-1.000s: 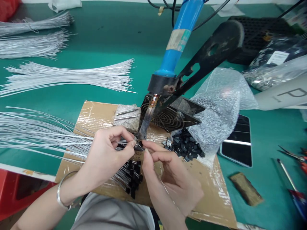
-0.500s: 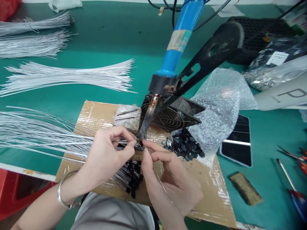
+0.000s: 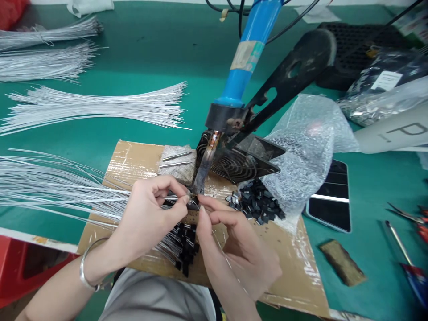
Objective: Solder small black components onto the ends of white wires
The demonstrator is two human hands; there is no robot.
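A blue-handled soldering iron (image 3: 234, 84) hangs tip-down in a black bracket (image 3: 290, 71). Thumb and forefinger of my left hand (image 3: 147, 218) are pinched at the iron's tip (image 3: 200, 178), on a white wire; the exact small piece there is mostly hidden by the fingertips. My right hand (image 3: 239, 249) grips a thin solder wire (image 3: 230, 265), which runs across the palm toward the wrist and meets the tip from the right. Below my hands, wires with black connectors (image 3: 187, 247) on their ends lie bunched on the cardboard (image 3: 287, 276).
Loose black connectors (image 3: 261, 203) spill from a bubble-wrap bag (image 3: 304, 151). A fan (image 3: 234, 160) and a pad with metal rods (image 3: 177, 162) stand behind the tip. White wire bundles (image 3: 100, 104) lie left. On the right are a phone (image 3: 329, 196) and a brown block (image 3: 343, 263).
The iron's blue handle and the bracket have shifted slightly left. Both hands stay at the tip, the right one moved only a hair.
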